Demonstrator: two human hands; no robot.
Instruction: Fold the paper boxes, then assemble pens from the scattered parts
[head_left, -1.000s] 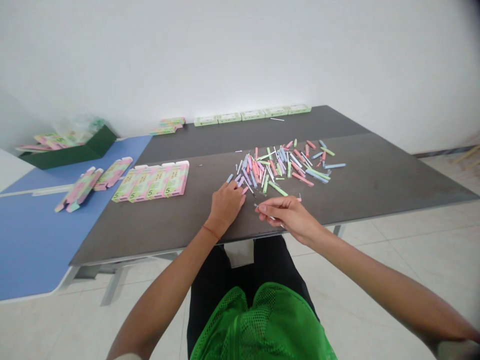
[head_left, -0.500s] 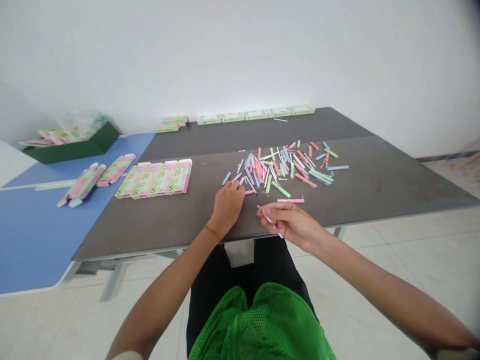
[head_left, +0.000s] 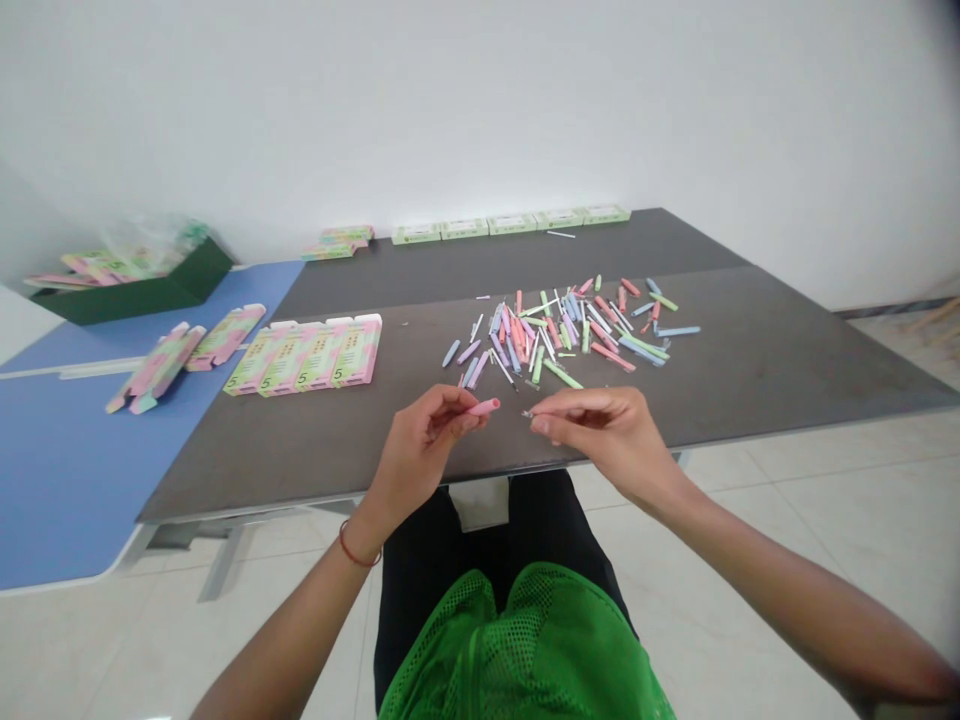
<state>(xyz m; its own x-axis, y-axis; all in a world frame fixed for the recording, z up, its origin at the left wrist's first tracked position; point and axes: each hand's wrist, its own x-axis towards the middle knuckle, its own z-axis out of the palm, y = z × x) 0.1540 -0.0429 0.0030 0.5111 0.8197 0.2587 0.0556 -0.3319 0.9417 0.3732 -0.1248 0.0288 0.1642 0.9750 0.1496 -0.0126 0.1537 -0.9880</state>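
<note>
from the head view, the left hand [head_left: 424, 440] and the right hand [head_left: 604, 430] were apart but close, raised just above the near edge of a dark table [head_left: 780, 375]. the left thumb and fingers pinched a pink tube [head_left: 484, 407], with its free end pointing toward 3 o'clock. the right thumb and forefinger pinched a thin rod [head_left: 527, 413], its tip pointing toward 9 o'clock. a small gap remained between the two pieces, and they were not touching. each was gripped near one end, which left the facing ends free and roughly in line.

a loose spread of pastel sticks [head_left: 559, 335] lay at 12 o'clock from the hands, in pink, green, blue and lilac. they sat within easy reach and crossed one another in no order. at 10 o'clock, a joined strip of flat cartons [head_left: 304, 355] lay neatly side by side on the same table, perhaps kept there for handy access. further out at 12 o'clock, a row of green-and-white boxes [head_left: 510, 224] lined the far edge, squared against the wall side. at 9 o'clock stood a blue table [head_left: 82, 470], bearing more flat cartons [head_left: 225, 337] and, toward 10 o'clock, a green tray [head_left: 131, 298]. a red band [head_left: 358, 548] circled the left wrist.
</note>
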